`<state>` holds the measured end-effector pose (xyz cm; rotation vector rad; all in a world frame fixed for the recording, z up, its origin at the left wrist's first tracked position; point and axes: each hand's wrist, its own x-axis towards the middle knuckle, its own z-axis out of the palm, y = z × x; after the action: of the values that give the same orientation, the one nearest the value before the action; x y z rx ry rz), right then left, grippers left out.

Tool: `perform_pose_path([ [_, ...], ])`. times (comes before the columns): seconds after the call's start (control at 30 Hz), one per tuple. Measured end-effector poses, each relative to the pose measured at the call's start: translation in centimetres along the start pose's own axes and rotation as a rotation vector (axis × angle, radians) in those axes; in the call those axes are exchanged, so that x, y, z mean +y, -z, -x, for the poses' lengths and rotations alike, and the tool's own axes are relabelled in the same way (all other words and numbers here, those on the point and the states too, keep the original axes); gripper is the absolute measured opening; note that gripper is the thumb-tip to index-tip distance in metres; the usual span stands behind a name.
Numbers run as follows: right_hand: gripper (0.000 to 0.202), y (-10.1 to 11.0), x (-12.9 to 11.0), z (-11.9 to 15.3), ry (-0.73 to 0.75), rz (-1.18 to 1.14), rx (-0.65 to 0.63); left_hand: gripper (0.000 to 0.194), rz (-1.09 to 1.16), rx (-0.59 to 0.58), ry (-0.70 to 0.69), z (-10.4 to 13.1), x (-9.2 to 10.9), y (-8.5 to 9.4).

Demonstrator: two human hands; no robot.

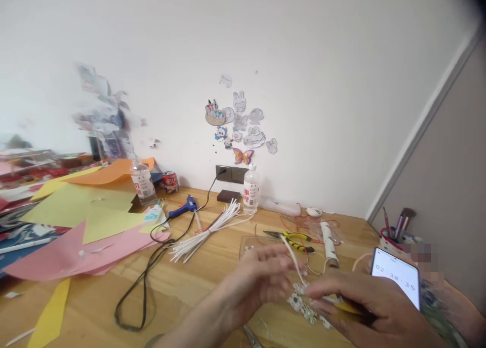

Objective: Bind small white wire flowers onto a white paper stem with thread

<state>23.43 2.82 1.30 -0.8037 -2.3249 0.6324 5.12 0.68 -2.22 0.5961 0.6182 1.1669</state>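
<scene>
My left hand (261, 277) reaches over the table with its fingers loosely curved and apart; its fingertips lie beside a thin white strip (291, 256). My right hand (368, 302) is closed around a tool with a yellow-and-black handle (347, 306), whose working end is mostly hidden. The strip's lower end meets the fingertips of this hand. Beneath them is a cluster of small white flower-shaped pieces (302, 307) with green centres. Whether the strip is joined to the flowers cannot be made out.
Yellow-handled pliers (294, 240), a white roll (328, 242) and red cord lie beyond my hands. Further left are a bundle of white strips (207, 234), a blue glue gun (184, 206) with its cable, and coloured paper (68, 246). A phone (397, 274) stands at right; scissors (251, 336) lie in front.
</scene>
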Motion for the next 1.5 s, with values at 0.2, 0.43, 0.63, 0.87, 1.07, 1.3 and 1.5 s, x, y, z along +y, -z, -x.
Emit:
perform_pose_path([
  [0.2, 0.003, 1.5, -1.3, 0.1, -0.047, -0.075, 0.118, 0.028, 0.123, 0.088, -0.143, 0.7, 1.7, 0.2],
  [0.43, 0.018, 1.9, -0.7, 0.2, -0.258, 0.032, 0.323, 0.037, -0.048, -0.039, -0.192, 1.7, 2.4, -0.3],
  [0.63, 0.022, 1.6, -0.3, -0.4, -0.263, 0.128, 0.129, 0.019, -0.072, 0.1, -0.3, 1.2, 2.9, 0.2],
  [0.87, 0.031, 1.8, 0.5, -0.8, -0.406, 0.08, 0.03, 0.014, -0.172, 0.293, -0.593, 1.3, 3.7, 0.2],
  [1.07, 0.029, 1.7, 0.6, -0.9, -0.431, 0.041, 0.104, 0.018, -0.072, 0.362, -0.701, 1.8, 4.3, 0.3],
  [1.3, 0.031, 2.3, 1.1, -0.6, -0.405, -0.014, 0.226, 0.022, 0.112, 0.504, -0.737, 1.4, 5.6, 1.3],
  [1.5, 0.023, 1.7, 1.1, -1.1, -0.45, -0.221, 0.236, 0.024, 0.262, 0.405, -0.439, 0.8, 4.4, 1.1],
])
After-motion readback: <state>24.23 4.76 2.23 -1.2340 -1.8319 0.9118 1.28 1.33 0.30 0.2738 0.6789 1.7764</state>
